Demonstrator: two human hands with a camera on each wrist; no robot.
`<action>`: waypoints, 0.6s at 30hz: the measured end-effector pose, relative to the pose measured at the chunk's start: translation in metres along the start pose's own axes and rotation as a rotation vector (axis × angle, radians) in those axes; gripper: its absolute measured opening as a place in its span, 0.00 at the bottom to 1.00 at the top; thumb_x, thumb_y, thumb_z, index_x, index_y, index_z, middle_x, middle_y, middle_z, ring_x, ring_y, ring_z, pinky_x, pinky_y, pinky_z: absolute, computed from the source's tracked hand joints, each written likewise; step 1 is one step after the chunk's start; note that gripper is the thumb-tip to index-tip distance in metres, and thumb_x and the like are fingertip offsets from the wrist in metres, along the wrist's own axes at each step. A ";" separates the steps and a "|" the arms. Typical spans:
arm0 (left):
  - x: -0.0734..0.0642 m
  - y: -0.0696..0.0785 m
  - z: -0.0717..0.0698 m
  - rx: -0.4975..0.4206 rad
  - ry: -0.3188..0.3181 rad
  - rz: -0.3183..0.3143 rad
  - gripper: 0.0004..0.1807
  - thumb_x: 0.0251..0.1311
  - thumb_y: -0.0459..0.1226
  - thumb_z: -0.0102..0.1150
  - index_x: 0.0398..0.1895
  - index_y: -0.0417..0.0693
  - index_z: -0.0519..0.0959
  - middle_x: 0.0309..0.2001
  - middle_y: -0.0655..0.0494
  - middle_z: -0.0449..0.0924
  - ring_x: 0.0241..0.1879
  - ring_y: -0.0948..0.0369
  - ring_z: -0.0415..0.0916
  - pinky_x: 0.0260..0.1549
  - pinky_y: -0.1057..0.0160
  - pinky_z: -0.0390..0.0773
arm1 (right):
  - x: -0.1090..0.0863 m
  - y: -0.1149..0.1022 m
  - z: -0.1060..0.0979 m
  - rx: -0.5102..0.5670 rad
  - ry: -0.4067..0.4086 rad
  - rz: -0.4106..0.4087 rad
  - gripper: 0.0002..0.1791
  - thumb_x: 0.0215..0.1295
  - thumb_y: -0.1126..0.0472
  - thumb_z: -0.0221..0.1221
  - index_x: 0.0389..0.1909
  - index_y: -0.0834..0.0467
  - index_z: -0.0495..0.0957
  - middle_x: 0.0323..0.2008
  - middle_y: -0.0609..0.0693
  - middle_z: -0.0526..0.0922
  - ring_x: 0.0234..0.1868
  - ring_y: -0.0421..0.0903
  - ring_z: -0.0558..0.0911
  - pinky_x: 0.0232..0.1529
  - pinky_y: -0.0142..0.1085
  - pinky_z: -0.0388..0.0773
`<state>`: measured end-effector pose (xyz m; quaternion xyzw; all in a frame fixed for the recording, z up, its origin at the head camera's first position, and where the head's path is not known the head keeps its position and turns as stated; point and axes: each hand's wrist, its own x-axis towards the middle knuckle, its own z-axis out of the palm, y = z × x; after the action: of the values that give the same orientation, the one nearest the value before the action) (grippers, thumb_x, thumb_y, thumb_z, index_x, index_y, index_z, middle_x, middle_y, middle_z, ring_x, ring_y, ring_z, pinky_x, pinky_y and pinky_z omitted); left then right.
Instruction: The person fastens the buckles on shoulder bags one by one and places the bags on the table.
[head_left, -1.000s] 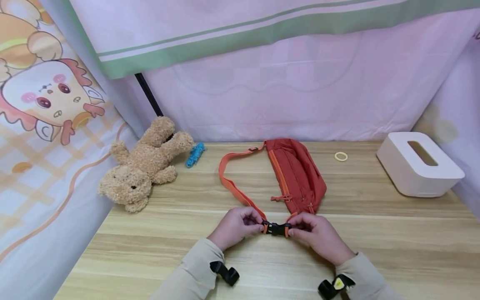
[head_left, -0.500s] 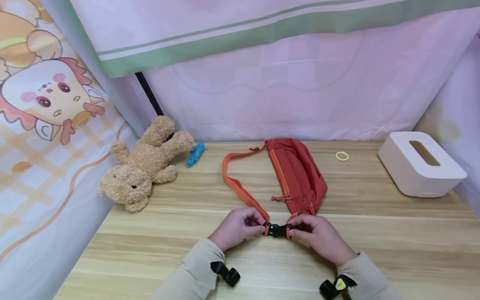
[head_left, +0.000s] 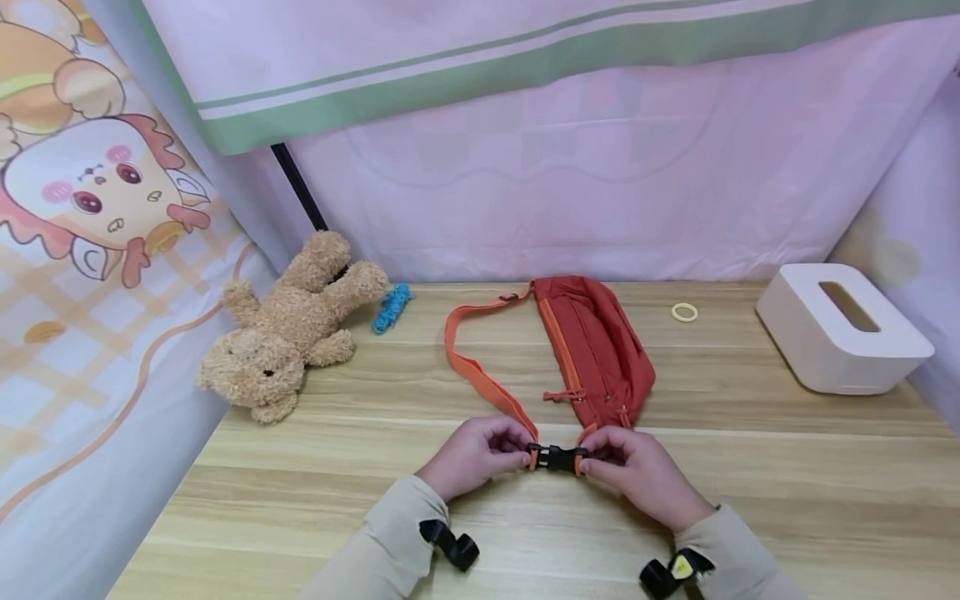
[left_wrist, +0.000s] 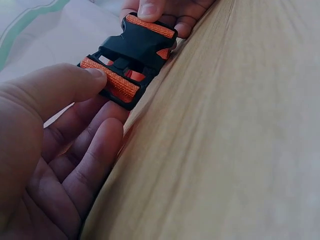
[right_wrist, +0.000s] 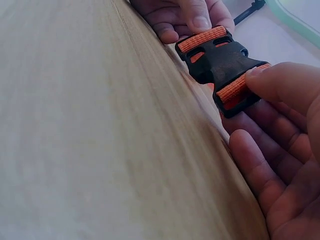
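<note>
A red waist bag lies on the table, its orange strap looping out to the left. Between the hands, at the bag's near end, is a black side-release buckle. My left hand pinches the pronged half by its orange webbing, thumb on top and fingers below. On the other side my right hand pinches the socket half the same way. The left wrist view shows the prongs of the buckle reaching into the socket, with small gaps around them.
A tan teddy bear lies at the left edge, beside a bundle of blue cord. At the back right are a pale yellow ring and a white tissue box. Printed cloth hangs behind the wooden table.
The buckle and the near part of the strap have shifted slightly right. Both hands keep their pinch on it, and the buckle spans slightly more between them now.
</note>
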<state>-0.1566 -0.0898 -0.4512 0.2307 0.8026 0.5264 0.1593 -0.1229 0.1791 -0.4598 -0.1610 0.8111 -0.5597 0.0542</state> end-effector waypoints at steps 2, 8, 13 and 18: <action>0.000 0.000 -0.001 0.020 -0.005 0.011 0.05 0.62 0.36 0.69 0.40 0.52 0.85 0.37 0.58 0.84 0.37 0.65 0.80 0.36 0.68 0.79 | 0.000 -0.001 0.000 -0.001 0.013 0.008 0.06 0.60 0.60 0.71 0.35 0.53 0.83 0.40 0.47 0.84 0.41 0.40 0.81 0.42 0.32 0.79; -0.001 0.001 -0.001 0.064 -0.017 0.012 0.05 0.61 0.39 0.70 0.38 0.56 0.84 0.34 0.65 0.83 0.33 0.67 0.78 0.32 0.69 0.76 | 0.000 -0.001 0.001 -0.020 0.024 0.032 0.07 0.59 0.59 0.72 0.35 0.53 0.84 0.40 0.47 0.85 0.37 0.40 0.80 0.36 0.32 0.78; -0.001 0.000 0.002 0.038 -0.033 -0.008 0.04 0.62 0.38 0.70 0.38 0.56 0.84 0.34 0.66 0.84 0.35 0.67 0.80 0.34 0.69 0.78 | 0.000 -0.001 0.001 -0.020 0.015 0.037 0.07 0.58 0.59 0.72 0.35 0.53 0.85 0.39 0.47 0.85 0.35 0.39 0.79 0.34 0.32 0.77; 0.000 -0.002 0.002 0.050 -0.038 0.006 0.04 0.62 0.38 0.69 0.39 0.57 0.85 0.33 0.66 0.84 0.34 0.68 0.79 0.34 0.68 0.78 | -0.001 0.000 -0.001 -0.039 -0.010 0.009 0.05 0.60 0.58 0.71 0.35 0.52 0.86 0.38 0.46 0.86 0.35 0.38 0.79 0.34 0.31 0.77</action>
<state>-0.1554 -0.0886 -0.4536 0.2469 0.8117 0.5021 0.1673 -0.1227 0.1801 -0.4592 -0.1611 0.8223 -0.5427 0.0576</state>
